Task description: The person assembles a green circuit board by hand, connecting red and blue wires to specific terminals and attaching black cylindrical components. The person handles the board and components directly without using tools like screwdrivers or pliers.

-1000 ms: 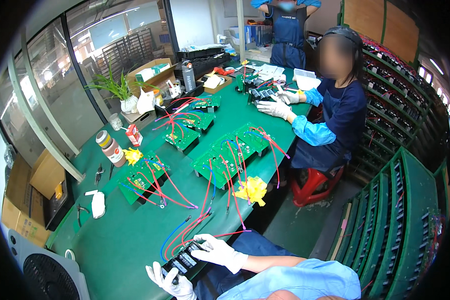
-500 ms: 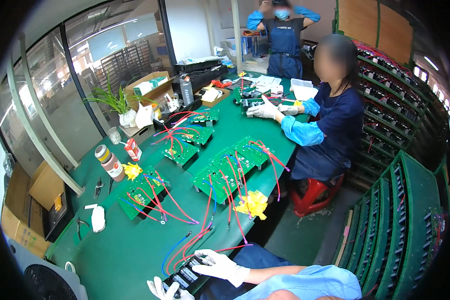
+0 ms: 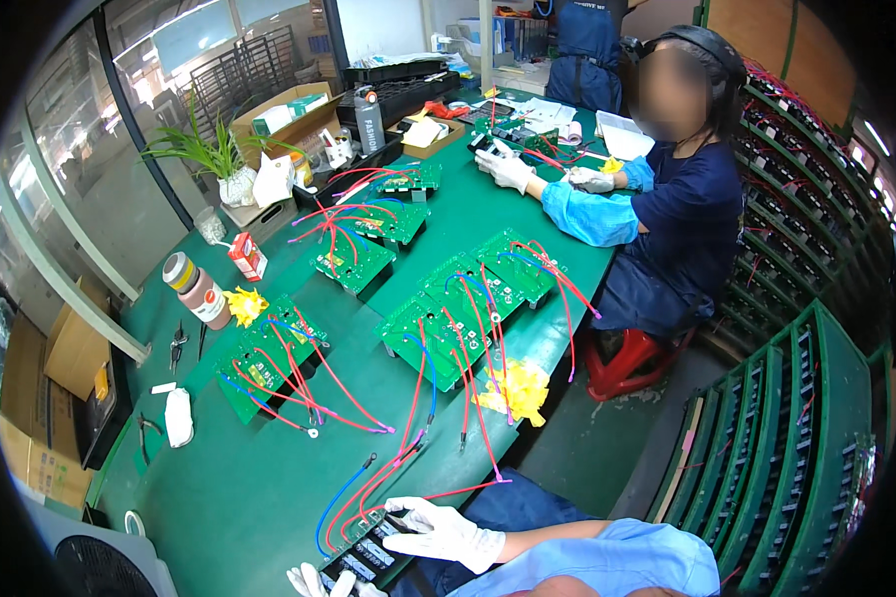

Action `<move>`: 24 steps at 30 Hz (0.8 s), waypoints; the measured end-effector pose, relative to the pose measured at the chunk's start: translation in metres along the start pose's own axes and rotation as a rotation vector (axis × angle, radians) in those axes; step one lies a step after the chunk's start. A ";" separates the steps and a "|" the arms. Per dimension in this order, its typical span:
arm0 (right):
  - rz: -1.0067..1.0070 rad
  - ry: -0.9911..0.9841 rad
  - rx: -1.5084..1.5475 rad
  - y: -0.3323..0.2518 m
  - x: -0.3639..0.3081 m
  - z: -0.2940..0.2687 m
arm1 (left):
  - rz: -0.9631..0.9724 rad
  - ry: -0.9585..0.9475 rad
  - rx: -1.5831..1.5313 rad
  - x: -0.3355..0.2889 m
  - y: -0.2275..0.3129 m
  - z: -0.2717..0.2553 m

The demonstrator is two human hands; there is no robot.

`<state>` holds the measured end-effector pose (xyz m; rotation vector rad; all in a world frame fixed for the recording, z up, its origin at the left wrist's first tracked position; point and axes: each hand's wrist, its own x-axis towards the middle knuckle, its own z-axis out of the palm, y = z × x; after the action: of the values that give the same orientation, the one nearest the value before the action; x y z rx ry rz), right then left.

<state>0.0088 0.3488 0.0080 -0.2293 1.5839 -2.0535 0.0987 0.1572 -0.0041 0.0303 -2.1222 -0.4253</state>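
Observation:
At the bottom edge, a circuit board [image 3: 373,553] with a row of black components lies at the table's near edge, its red and blue wires running up over the tabletop. My right hand [image 3: 446,535], in a white glove, grips its right end with fingers curled over the components. My left hand [image 3: 321,583], also gloved, is at the lower left end, bent round the edge; the picture's rim cuts part of it off. Beyond lie green circuit boards [image 3: 438,343] with red and blue wires, and another wired board [image 3: 269,358] to the left.
A seated co-worker [image 3: 682,199] handles a board at the far right. Yellow bundles [image 3: 513,391], a bottle [image 3: 197,291], pliers [image 3: 146,438] and a white roll-shaped item [image 3: 178,418] lie about the green table. Green racks [image 3: 777,448] stand right; a fan [image 3: 95,562] is lower left.
My view has shifted slightly, while both hands stay on the board. The seated co-worker's head has turned and hands moved; the standing person's head has left the view.

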 end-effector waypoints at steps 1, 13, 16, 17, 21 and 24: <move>0.011 -0.008 -0.025 -0.001 0.001 -0.001 | 0.010 0.024 0.010 0.002 -0.002 0.004; -0.081 0.027 -0.110 0.007 -0.010 0.003 | -0.071 -0.051 0.028 0.004 0.007 -0.017; -0.165 -0.015 0.164 0.028 -0.018 0.002 | -0.224 -0.033 -0.006 -0.003 0.031 -0.023; -0.163 -0.043 0.299 0.040 -0.021 0.001 | -0.335 -0.048 -0.079 -0.011 0.032 -0.024; -0.311 -0.098 0.463 0.057 -0.021 0.011 | -0.703 -0.006 -0.311 -0.031 0.020 -0.028; -0.192 -0.037 0.382 0.061 -0.021 0.015 | -0.105 -0.218 0.075 -0.002 0.021 -0.031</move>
<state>0.0518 0.3367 -0.0411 -0.2841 1.1544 -2.4354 0.1278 0.1686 0.0164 0.1451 -2.3585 -0.4266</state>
